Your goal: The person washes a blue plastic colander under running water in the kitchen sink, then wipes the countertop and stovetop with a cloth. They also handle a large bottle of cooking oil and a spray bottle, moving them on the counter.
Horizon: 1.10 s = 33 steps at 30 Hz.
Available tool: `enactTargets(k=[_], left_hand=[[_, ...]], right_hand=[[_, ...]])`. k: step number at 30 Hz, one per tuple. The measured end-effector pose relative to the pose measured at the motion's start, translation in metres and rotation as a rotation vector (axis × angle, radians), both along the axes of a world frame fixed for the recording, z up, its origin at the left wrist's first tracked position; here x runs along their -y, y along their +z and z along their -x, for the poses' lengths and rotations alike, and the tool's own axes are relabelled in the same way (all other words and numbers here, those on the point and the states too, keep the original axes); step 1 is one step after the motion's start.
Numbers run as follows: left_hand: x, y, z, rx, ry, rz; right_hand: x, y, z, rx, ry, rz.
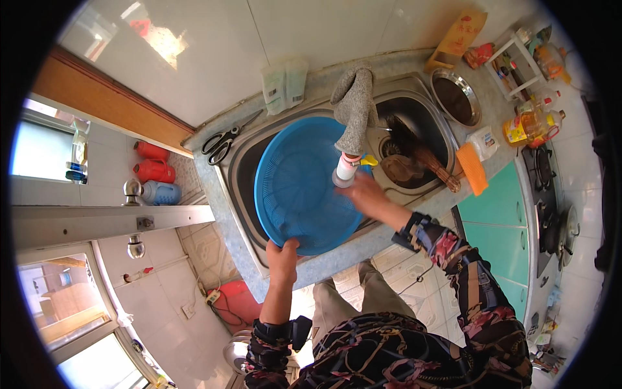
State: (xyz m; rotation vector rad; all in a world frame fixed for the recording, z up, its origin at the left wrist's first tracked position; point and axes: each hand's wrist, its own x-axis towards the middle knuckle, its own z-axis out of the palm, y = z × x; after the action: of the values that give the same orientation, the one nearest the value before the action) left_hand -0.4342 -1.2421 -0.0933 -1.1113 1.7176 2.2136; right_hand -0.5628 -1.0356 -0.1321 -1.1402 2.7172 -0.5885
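A big blue plastic basin (304,175) sits over the left bowl of the steel double sink (234,194), its inner wall ribbed. My left hand (282,259) is closed on its near rim, thumb over the edge. Above the basin's right side is the tap, wrapped in grey cloth (355,120), with a white and pink nozzle (345,170) and a small yellow lever (368,160). Beside that nozzle is my right hand (368,196), over the basin; motion smears its fingers, so their grip is unclear.
The right sink bowl holds a dark brush (421,155) and a brown object (400,168). Around the sink lie black-handled scissors (223,144), a round metal pan (455,97), an orange cloth (472,168) and an oil bottle (526,128). A stove (543,194) stands farther right.
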Motion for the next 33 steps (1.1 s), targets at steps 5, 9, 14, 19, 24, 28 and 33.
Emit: enactTargets(k=[5,9,14,19,24,28,33], left_hand=[[0.029,0.020,0.016,0.019,0.000,-0.010],[0.060,0.025,0.030,0.075,-0.110,0.146],[0.039,-0.003,0.021,-0.171,0.120,0.473],[-0.015,-0.037,0.000,-0.031,0.316,-0.241],[-0.019,-0.045,0.000,-0.046,0.290,-0.665],[-0.035,-0.040,0.005,-0.125,0.281,-0.341],[-0.052,-0.044,0.011,-0.212,0.254,-0.052]], right_hand=[[-0.011,0.008,0.040,-0.409,-0.169,0.049],[0.003,-0.005,0.026,0.017,-0.317,0.371],[0.009,-0.027,0.004,0.035,-0.500,0.511],[0.020,-0.041,-0.020,-0.031,-0.567,0.612],[0.007,-0.039,-0.010,-0.131,-0.498,0.579],[0.016,-0.028,-0.024,0.012,-0.448,0.468],[0.047,-0.014,-0.053,0.467,-0.344,0.712]])
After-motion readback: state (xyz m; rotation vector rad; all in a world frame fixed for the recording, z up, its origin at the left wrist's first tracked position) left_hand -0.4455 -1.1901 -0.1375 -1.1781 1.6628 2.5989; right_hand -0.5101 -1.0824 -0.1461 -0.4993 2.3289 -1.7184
